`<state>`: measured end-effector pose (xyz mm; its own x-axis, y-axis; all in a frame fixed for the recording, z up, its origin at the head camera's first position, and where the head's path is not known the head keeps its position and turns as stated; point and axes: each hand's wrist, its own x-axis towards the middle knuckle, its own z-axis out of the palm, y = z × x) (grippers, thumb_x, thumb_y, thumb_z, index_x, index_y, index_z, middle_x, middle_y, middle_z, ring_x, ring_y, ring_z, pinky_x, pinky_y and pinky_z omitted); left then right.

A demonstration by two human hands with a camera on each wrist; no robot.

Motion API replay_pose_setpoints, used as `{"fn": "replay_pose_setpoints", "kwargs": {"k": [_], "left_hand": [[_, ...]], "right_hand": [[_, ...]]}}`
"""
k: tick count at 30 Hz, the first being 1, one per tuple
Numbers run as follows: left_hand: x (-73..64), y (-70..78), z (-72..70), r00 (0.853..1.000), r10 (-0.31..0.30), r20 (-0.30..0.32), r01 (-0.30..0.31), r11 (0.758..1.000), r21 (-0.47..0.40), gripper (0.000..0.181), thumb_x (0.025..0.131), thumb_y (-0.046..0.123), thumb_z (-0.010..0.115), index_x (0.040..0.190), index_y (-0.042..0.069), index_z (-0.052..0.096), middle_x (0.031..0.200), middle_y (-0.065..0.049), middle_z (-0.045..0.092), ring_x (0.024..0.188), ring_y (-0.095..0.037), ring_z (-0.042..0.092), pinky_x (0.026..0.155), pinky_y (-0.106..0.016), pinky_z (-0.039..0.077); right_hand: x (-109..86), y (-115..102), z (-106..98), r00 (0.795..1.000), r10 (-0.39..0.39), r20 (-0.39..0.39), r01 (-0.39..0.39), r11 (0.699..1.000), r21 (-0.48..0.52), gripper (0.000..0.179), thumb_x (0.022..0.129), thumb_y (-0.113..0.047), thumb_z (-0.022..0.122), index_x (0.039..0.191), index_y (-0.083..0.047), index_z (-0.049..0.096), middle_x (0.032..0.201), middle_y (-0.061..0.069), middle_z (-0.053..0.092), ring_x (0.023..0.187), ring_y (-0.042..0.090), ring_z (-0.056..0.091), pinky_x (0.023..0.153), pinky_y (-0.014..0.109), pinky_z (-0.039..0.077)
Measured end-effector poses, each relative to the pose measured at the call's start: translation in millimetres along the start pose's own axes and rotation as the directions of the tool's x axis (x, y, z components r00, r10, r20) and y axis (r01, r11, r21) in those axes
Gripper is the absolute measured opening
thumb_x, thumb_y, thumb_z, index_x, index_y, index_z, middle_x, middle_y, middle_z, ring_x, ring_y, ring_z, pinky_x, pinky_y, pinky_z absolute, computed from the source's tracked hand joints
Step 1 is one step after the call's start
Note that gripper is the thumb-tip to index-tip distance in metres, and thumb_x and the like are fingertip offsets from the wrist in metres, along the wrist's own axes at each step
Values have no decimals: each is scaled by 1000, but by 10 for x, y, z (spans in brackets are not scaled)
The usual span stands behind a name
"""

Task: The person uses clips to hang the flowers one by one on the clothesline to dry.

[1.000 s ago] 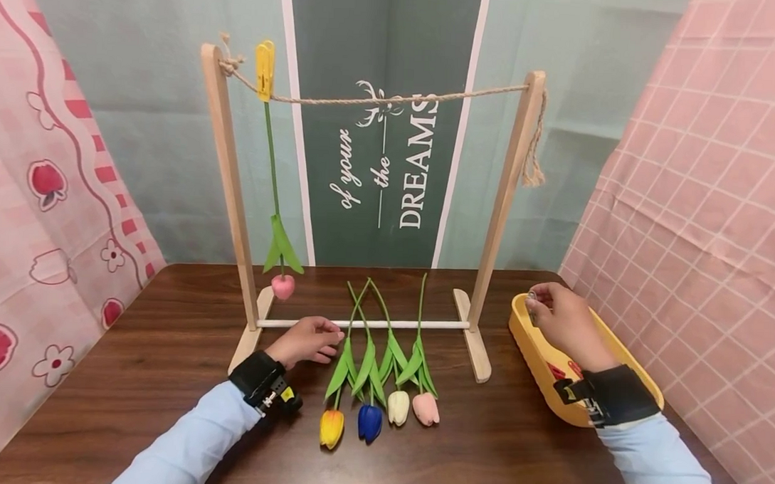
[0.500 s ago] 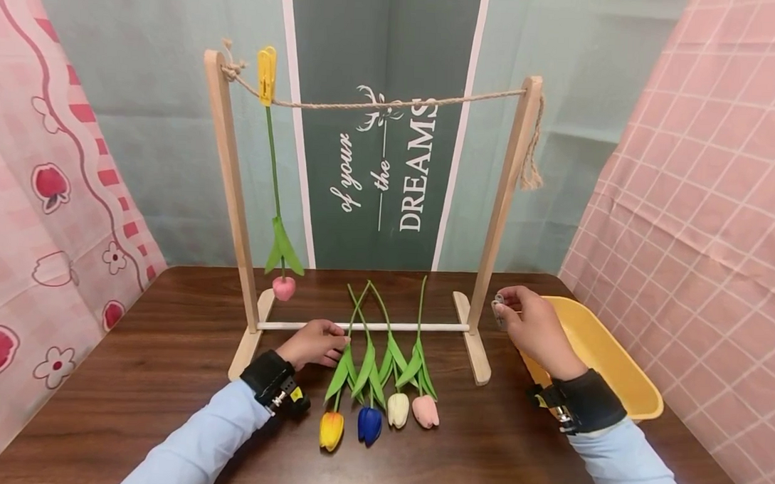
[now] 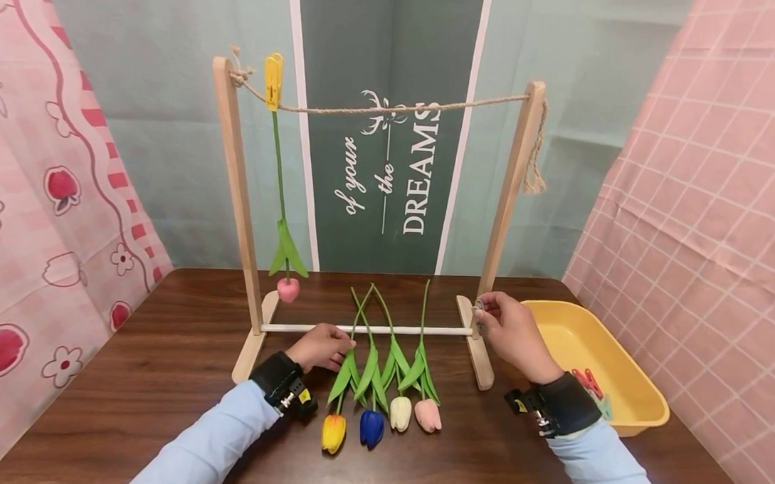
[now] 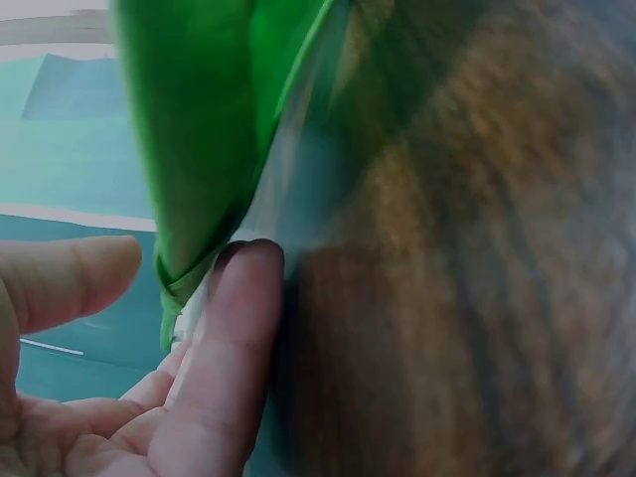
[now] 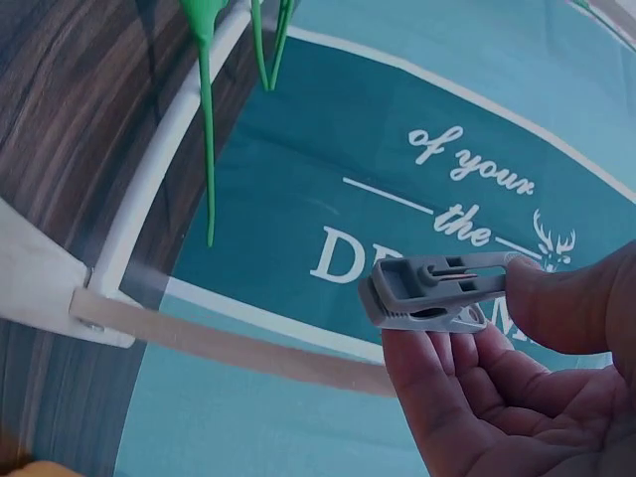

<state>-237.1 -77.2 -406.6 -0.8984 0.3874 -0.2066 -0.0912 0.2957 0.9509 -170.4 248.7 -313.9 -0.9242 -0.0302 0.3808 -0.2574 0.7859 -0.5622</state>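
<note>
My right hand [image 3: 515,335] pinches a grey clothespin [image 5: 437,288] between thumb and fingers, in front of the rack's right post. At the yellow-orange tulip [image 3: 333,434] is my left hand [image 3: 322,346], beside its stem and leaves. In the left wrist view a fingertip meets the green leaf [image 4: 214,119], while the thumb stands apart from it. A blue tulip [image 3: 372,429], a white tulip [image 3: 400,414] and a pale pink tulip [image 3: 428,416] lie to the right, stems pointing away. From the rope [image 3: 379,111] a pink tulip [image 3: 287,290] hangs head down in a yellow clothespin [image 3: 273,81].
A wooden rack [image 3: 235,187] with a white bottom bar [image 3: 307,328] stands on the dark wooden table [image 3: 132,404]. The yellow basket [image 3: 642,386] at the right has red clothespins [image 3: 586,381] and a pale green one [image 3: 604,406] inside. Patterned cloths hang around the sides and back.
My right hand has moved left, out from over the yellow basket to the rack's right post, carrying the grey clothespin. The left hand has shifted slightly right at the yellow-orange tulip.
</note>
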Motion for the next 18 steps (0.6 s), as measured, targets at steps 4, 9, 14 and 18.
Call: {"fn": "replay_pose_setpoints", "kwargs": {"k": [4,9,14,18], "left_hand": [[34,-34,2,1000,-4,-13,4,1000,22,24,94,8,60,108,-11,62,82,-9,62,64,-15,59,62,-32,57],[43,-40,12,999,-6,-36,7,1000,19,19,93,4,60,104,-11,63,79,-8,61,62,-14,59,61,-32,57],[43,-39,11,999,-8,-52,9,1000,23,16,94,3,60,102,-11,64,81,-9,60,64,-14,59,61,-32,57],[12,-18,1,997,6,-75,-5,1000,20,15,93,1,60,101,-11,63,85,-11,62,66,-16,60,62,-33,58]], "right_hand": [[15,-7,59,1000,-11,-1,11,1000,12,19,94,-4,63,108,9,59,91,16,62,81,26,58,70,40,50],[34,-34,121,1000,-9,12,9,1000,22,19,94,-6,62,108,7,59,90,14,62,80,25,58,69,38,49],[64,-92,161,999,17,51,-19,999,49,23,96,-7,61,112,7,58,94,14,62,84,26,58,73,40,50],[79,-122,197,998,-8,58,3,997,76,22,96,-6,59,113,8,58,94,14,62,87,27,59,74,41,50]]}}
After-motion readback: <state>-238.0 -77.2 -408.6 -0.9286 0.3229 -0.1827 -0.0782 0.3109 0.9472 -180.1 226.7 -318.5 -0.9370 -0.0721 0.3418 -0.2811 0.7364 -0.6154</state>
